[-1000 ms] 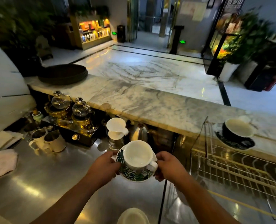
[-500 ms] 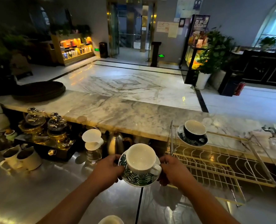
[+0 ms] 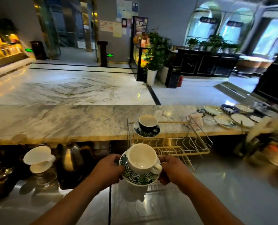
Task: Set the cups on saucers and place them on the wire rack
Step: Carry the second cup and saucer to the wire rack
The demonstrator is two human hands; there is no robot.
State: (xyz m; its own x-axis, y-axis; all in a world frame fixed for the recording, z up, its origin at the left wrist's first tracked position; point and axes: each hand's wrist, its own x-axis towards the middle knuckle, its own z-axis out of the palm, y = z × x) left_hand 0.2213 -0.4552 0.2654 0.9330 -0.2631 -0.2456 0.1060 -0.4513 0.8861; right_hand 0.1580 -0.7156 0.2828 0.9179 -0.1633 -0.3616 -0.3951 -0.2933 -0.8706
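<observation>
A white cup [image 3: 142, 157] stands on a leaf-patterned saucer [image 3: 139, 178], and I hold the pair above the steel counter. My left hand [image 3: 108, 169] grips the saucer's left rim. On the right rim my right hand [image 3: 172, 170] does the same, close to the cup's handle. The gold wire rack [image 3: 175, 142] lies just beyond and to the right of the held saucer. A dark cup with a white inside [image 3: 148, 123] sits on a leaf-patterned saucer [image 3: 147, 133] at the rack's far left corner.
Several loose saucers and plates [image 3: 227, 116] lie on the marble counter [image 3: 61, 120] right of the rack. A steel kettle [image 3: 72, 158] and a white dripper [image 3: 38, 156] stand left of my hands. Blurred objects crowd the counter's right end.
My view has swung to the right, so the rack and the dark cup now sit nearer the middle. Both hands keep hold of the saucer with the white cup.
</observation>
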